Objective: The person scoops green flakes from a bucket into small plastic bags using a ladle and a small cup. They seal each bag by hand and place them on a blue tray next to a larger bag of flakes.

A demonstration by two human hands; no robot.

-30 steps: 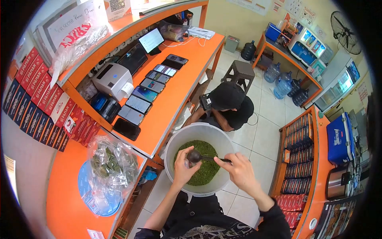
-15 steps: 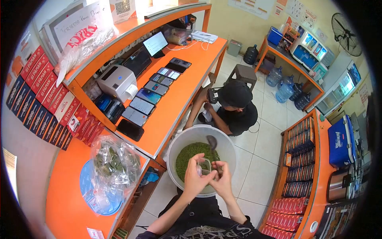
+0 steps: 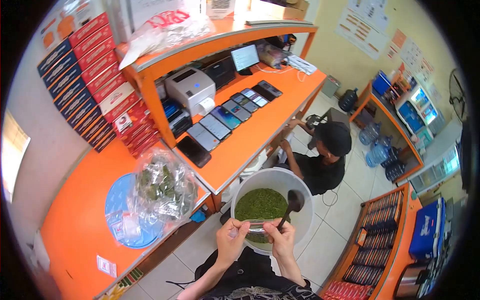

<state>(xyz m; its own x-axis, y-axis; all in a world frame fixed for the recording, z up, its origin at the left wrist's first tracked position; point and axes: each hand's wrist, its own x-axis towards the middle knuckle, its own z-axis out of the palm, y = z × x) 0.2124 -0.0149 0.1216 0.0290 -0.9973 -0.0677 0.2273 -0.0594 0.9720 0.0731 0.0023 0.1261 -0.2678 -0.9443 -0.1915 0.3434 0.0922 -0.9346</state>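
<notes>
My left hand point(image 3: 231, 242) and my right hand point(image 3: 282, 240) pinch opposite ends of a small clear plastic bag point(image 3: 256, 227), drawn flat between the thumbs. Below it stands a large whitish tub point(image 3: 306, 195) holding finely chopped green leaves point(image 3: 261, 204). A dark ladle point(image 3: 294, 202) leans in the tub just beyond my right hand, bowl up; where its handle ends is hidden by that hand. Both hands are over the tub's near rim.
On the left counter, a plastic bag of leaves point(image 3: 162, 182) rests by a blue round lid point(image 3: 117, 200). Several phones point(image 3: 216, 126) and a printer point(image 3: 191, 90) occupy the orange desk. A person point(image 3: 325, 160) crouches beyond the tub. A shelf of small boxes point(image 3: 377, 225) stands right.
The plastic bag, bunched in my hands before, is now stretched flat between them. My view has shifted left. The ladle now leans toward my right hand.
</notes>
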